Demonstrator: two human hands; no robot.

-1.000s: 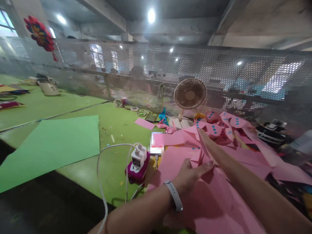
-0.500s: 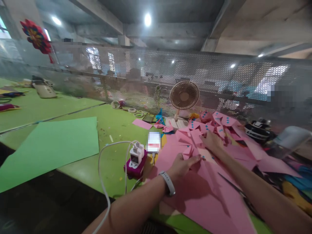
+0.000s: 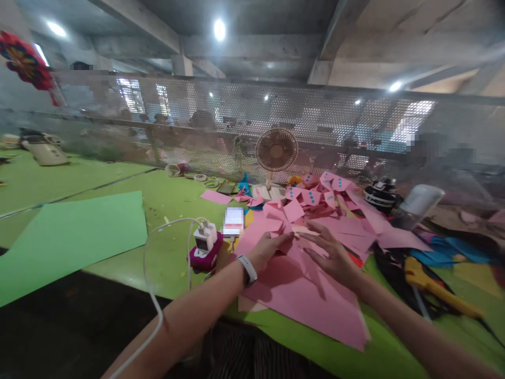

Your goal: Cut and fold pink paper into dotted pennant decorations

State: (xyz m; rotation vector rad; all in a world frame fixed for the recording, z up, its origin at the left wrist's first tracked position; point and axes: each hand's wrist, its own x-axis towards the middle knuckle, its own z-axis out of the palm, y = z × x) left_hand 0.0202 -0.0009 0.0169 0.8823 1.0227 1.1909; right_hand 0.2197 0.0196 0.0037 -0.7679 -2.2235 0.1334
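Note:
A large pink paper sheet [image 3: 311,305] lies on the green table under both my hands. My left hand [image 3: 270,251], with a white band on its wrist, is closed over a folded pink paper piece, its thumb pointing right. My right hand [image 3: 331,258] is beside it, palm down, fingers stretched and apart, fingertips close to the left thumb. A pale pink strip [image 3: 306,230] shows just behind the fingertips. Whether the right fingers touch the paper is unclear. Beyond my hands lies a heap of folded pink pieces [image 3: 311,197], some with blue diamond marks.
A small fan [image 3: 276,151] stands behind the heap, before a mesh partition. At left are a purple power block [image 3: 205,252] with a white cable crossing my left forearm, a phone [image 3: 233,220] and a green sheet [image 3: 79,231]. A yellow glue gun [image 3: 437,289] lies right.
The view has turned rightward, bringing the glue gun into sight. My right hand has come back from the marked pieces toward my left hand, and its fingers have spread.

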